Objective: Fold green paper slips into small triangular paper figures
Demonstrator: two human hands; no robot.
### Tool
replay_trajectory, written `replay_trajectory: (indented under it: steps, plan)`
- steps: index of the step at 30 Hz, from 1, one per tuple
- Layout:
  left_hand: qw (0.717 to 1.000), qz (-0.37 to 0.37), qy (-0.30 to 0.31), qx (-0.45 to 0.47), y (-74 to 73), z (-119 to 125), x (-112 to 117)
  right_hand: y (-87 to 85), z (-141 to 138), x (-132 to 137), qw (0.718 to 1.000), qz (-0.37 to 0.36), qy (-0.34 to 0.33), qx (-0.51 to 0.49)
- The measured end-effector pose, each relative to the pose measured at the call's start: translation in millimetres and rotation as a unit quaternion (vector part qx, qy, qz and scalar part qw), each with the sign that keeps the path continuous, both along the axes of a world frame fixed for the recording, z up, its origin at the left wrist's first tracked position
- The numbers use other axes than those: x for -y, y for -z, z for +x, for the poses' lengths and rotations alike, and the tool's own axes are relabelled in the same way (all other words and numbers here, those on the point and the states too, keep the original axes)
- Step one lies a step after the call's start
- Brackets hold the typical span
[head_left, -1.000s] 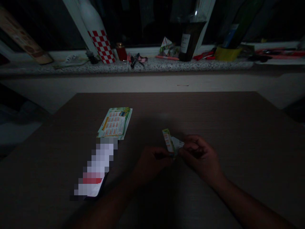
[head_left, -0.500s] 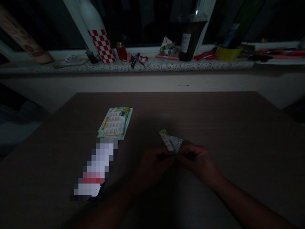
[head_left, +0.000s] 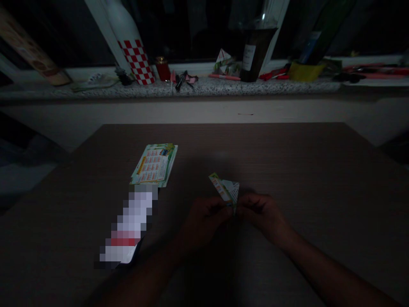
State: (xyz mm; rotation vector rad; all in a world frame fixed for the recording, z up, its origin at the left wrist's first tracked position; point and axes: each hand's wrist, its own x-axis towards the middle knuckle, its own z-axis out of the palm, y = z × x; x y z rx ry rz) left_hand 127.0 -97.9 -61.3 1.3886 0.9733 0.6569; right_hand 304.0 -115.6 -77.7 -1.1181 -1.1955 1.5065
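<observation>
A small piece of folded paper (head_left: 227,188), printed in green, orange and black text, is held up over the table in front of me. It has a pointed, triangular shape. My left hand (head_left: 209,217) pinches its lower left part between thumb and fingers. At its lower right edge, my right hand (head_left: 260,209) has thumb and forefinger drawn together against the paper. Dim light hides the exact contact of the fingertips. To the left lies a stack of printed paper sheets (head_left: 154,165) with calendar-like grids, and a phone (head_left: 134,221) with a blurred-out screen just below it.
Behind the brown table (head_left: 287,157) runs a speckled stone windowsill (head_left: 204,88). On it stand a red-and-white checkered bottle (head_left: 136,55), a small red jar (head_left: 162,69), a dark pouch (head_left: 255,55), a yellow container (head_left: 305,71) and several pens and clips.
The folded paper has shifted slightly left and turned, showing more of its right-hand corner. My right fingers now sit at its edge rather than over that corner. Stack and phone are unmoved.
</observation>
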Motion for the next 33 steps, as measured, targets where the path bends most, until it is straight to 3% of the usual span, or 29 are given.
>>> replay_trajectory:
  steps: [4, 12, 18, 33]
  plan:
    - [1.0, -0.002, 0.007, -0.006, 1.6, 1, 1, 2.0, 1, -1, 1.0, -0.01, 0.008, 0.003]
    - [0.995, 0.08, 0.007, -0.064, -6.3, 3, 4, -1.4, -2, -2, 0.999, -0.013, 0.039, -0.005]
    - [0.993, 0.104, -0.016, -0.061, -4.0, 5, 6, -0.4, -5, -1, 0.998, 0.002, 0.059, -0.009]
    - [0.997, 0.034, -0.064, -0.015, 4.9, 5, 2, 1.4, -9, 1, 0.999, 0.014, 0.047, -0.012]
